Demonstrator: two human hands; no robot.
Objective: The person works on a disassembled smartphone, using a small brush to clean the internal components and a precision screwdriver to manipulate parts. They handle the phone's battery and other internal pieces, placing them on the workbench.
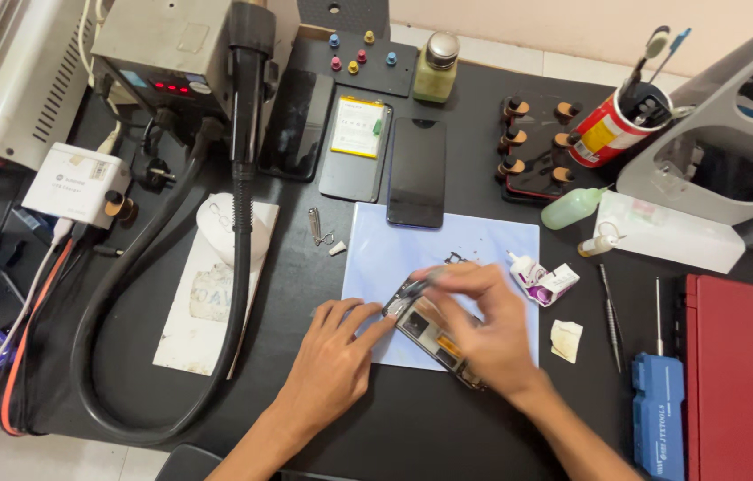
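Here, my left hand [333, 356] lay mostly open, fingertips braced against the near-left edge of the opened phone [430, 331], gripping nothing. The phone sat slantwise on the pale blue mat [385, 249] on the counter [305, 267]. It looked light, thin and rigid, its bared boards fragile, best steadied by the frame edges. My right hand [483, 330] was curled over it, pinching a slim dark tool [419, 287].

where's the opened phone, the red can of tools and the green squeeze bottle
opened phone [425, 331], head view, exposed inside.
red can of tools [606, 135], head view, side wall.
green squeeze bottle [565, 210], head view, body.
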